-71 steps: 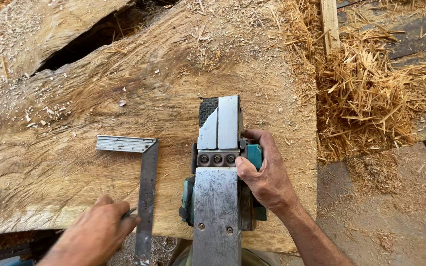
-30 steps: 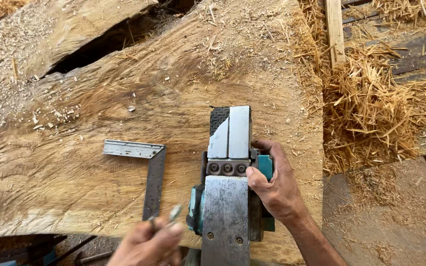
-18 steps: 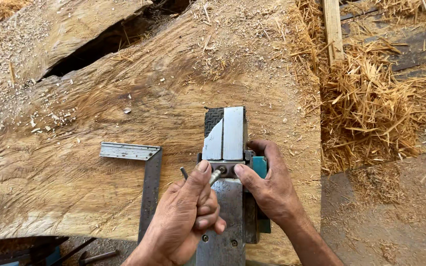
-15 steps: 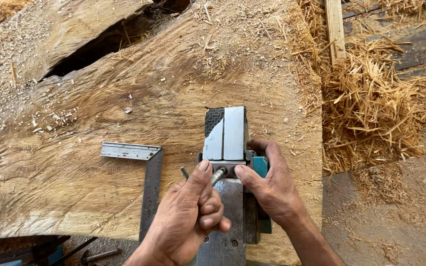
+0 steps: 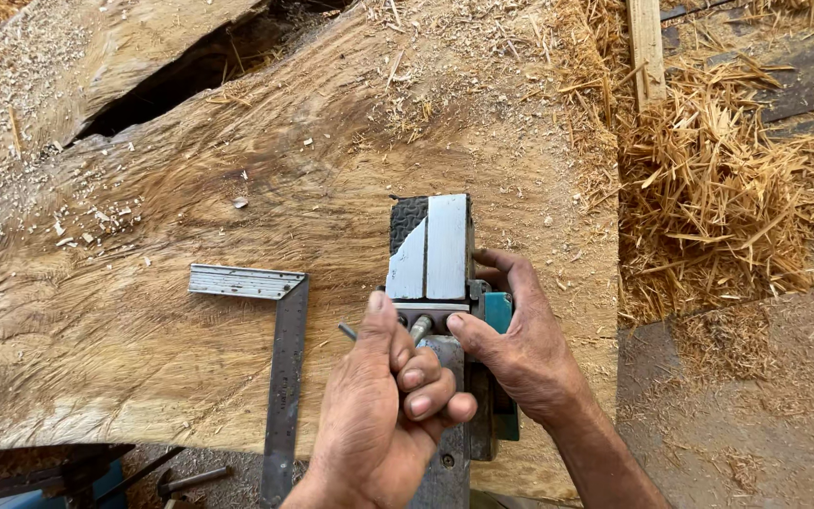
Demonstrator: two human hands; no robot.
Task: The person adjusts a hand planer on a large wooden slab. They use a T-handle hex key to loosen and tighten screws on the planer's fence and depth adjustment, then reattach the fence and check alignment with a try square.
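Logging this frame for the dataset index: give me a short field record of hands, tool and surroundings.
left hand: grips a small metal socket wrench, its tip at the bolts on the planer's blade drum
right hand: clasps the planer's teal side
tool: electric hand planer, upside down, metal sole facing up
support: rough wooden slab with a long dark crack, dusted with chips
beside: steel try square lying flat, left of the planer
right of slab: heap of wood shavings
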